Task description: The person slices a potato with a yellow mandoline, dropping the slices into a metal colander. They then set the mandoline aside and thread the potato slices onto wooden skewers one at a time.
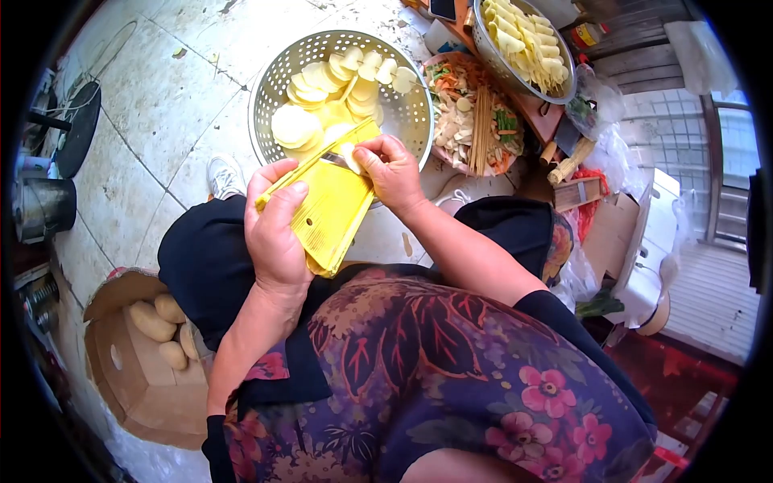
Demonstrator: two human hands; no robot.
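My left hand closes around the flat yellow plastic slicer, tilting it over the round perforated metal colander. My right hand pinches a small pale potato piece against its upper end, so slices drop there.

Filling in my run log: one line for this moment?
left hand: holds yellow slicer | right hand: presses potato piece on it | colander: slices

Four whole potatoes, one slicer
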